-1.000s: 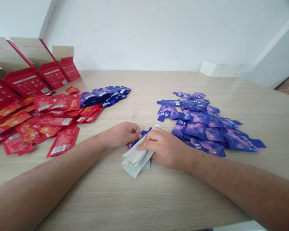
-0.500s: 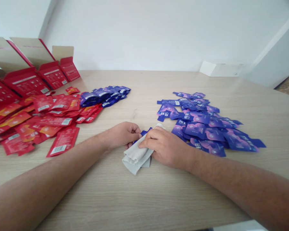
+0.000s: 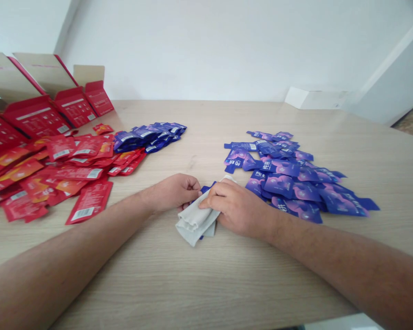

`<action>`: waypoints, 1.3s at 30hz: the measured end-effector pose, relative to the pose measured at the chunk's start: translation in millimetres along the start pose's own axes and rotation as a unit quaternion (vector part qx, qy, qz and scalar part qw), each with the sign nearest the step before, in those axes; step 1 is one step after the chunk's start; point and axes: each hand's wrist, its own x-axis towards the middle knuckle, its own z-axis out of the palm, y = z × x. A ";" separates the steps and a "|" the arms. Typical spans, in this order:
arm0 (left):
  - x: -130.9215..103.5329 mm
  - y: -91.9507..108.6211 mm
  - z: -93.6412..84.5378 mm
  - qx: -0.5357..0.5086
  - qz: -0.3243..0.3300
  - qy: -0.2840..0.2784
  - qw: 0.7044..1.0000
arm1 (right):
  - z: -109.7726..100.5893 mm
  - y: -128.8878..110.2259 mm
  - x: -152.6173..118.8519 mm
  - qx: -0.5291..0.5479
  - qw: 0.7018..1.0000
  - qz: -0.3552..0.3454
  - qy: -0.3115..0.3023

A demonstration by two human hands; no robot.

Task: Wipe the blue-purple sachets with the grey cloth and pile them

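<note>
My left hand (image 3: 179, 191) pinches the edge of a blue sachet (image 3: 205, 189) at the middle of the table. A folded white cloth (image 3: 199, 214) lies over most of this sachet and hides it. My right hand (image 3: 239, 205) is closed on the cloth and presses it down against the sachet. To the right of my right hand lies a loose pile of blue and purple sachets (image 3: 278, 183). Beyond my left hand, a neater, overlapping heap of blue sachets (image 3: 149, 135) rests against red ones.
Red and orange sachets (image 3: 79, 172) are heaped at the left. Behind them stand several open red cartons (image 3: 37, 117) with raised flaps. A small white box (image 3: 315, 98) sits at the back right against the wall. The wooden table (image 3: 179, 284) ends at the front right.
My right hand and the cloth have shifted very slightly over the sachet; the cloth's lower edge has moved up a little. My left hand stays in place.
</note>
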 end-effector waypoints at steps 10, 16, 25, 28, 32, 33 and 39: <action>0.7 -0.7 -0.7 -0.005 -0.012 -0.015 1.000 | 2.2 -8.6 0.1 0.001 0.999 -0.049 -0.009; -1.5 0.6 0.5 0.011 0.010 0.008 1.000 | 3.1 -3.8 0.3 -0.007 1.000 0.000 0.009; -1.5 -0.3 0.8 -0.006 0.009 -0.006 1.000 | 3.4 -1.3 -0.1 -0.007 1.000 -0.008 -0.004; -1.9 0.2 0.5 0.004 0.018 0.001 1.000 | 4.3 -1.4 0.4 -0.005 1.000 0.009 0.007; -2.0 0.1 0.3 -0.006 0.002 -0.019 1.000 | 5.1 -10.0 0.3 0.004 0.999 -0.051 -0.006; -1.8 -0.2 0.2 -0.006 0.003 -0.023 1.000 | 5.0 -10.4 0.2 0.005 0.998 -0.062 -0.012; -0.2 -3.0 0.2 0.021 0.019 0.012 1.000 | 5.9 -1.2 0.1 -0.002 1.000 0.013 0.012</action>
